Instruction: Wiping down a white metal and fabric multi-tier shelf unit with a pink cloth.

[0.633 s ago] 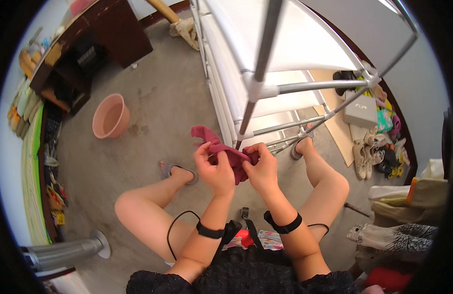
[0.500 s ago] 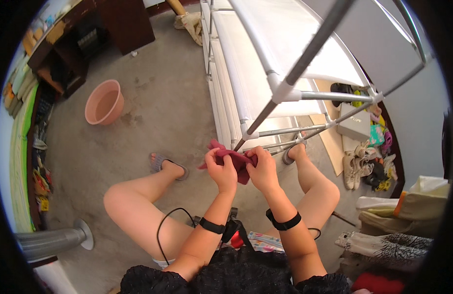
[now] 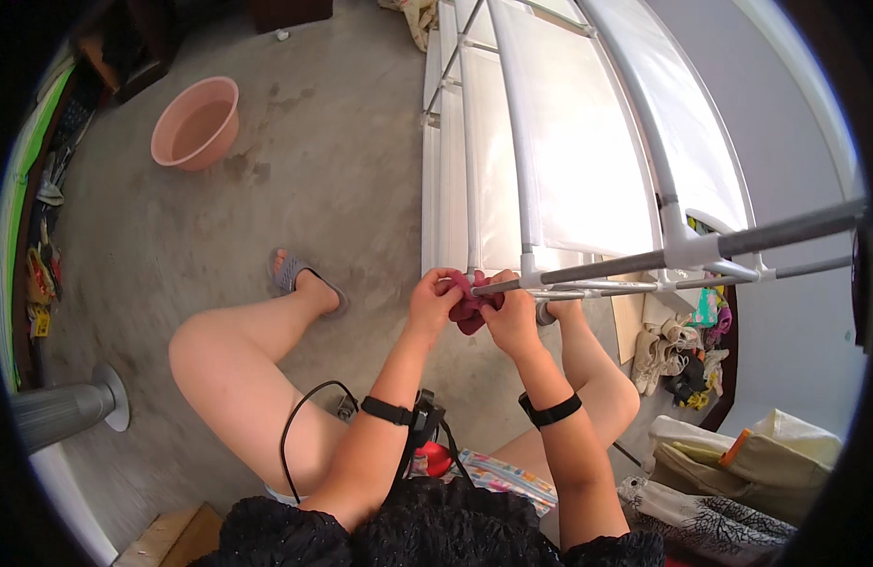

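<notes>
A dark red cloth [image 3: 470, 319] is bunched around the near corner of a rack of grey metal tubes [image 3: 602, 268] with white plastic joints and white fabric shelves [image 3: 587, 142]. My left hand [image 3: 431, 304] pinches the cloth from the left side, its fingertips close to the tube's end. On the other side my right hand [image 3: 514, 319] grips the cloth, with its fingers beneath and beside the upper tube. The folds and my fingers hide part of the corner joint. Both forearms wear black straps.
A pink basin [image 3: 198, 123] holding some water stands on the grey floor at the far left. Shoes [image 3: 656, 357] and small items lie by the right wall. Folded fabrics [image 3: 739, 463] are piled near right. A grey cylinder [image 3: 68, 411] stands at left.
The view has shifted, and the rack's upper tube now runs more sideways to the right. The cloth has gone from partly spread out to more tightly bunched at the corner.
</notes>
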The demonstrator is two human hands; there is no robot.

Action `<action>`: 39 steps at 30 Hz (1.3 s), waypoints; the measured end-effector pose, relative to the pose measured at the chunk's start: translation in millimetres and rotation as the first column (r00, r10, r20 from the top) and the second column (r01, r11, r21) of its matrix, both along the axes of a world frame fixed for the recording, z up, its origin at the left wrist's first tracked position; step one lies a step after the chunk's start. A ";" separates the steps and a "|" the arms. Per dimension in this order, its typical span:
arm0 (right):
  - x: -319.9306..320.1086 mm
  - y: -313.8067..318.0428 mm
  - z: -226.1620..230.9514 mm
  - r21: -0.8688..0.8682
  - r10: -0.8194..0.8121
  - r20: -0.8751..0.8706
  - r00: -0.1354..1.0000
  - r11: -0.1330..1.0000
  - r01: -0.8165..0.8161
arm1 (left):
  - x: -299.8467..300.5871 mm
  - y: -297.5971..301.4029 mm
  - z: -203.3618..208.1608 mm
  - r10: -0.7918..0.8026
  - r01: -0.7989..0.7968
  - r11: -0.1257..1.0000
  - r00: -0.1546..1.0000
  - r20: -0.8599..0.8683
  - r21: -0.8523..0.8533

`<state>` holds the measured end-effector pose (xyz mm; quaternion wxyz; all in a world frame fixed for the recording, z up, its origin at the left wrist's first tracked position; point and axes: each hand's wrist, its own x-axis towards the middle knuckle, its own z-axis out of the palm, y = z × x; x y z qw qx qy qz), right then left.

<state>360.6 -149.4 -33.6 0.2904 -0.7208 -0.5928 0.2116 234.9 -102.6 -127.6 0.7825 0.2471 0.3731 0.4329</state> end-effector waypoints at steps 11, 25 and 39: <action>4.6 7.3 -8.0 -0.059 0.112 0.081 0.990 0.992 -0.108 | -14.1 44.6 -1.7 -0.387 0.391 0.920 0.918 0.084 -0.034; -1.1 8.5 6.3 -0.074 0.127 0.224 0.966 0.991 -0.113 | -15.2 44.2 3.9 -0.393 0.393 0.919 0.917 0.073 0.003; -17.0 -6.7 -16.5 0.137 -0.108 -0.091 0.990 0.983 0.120 | -11.3 22.6 -24.3 -0.257 0.287 0.958 0.885 0.387 -0.019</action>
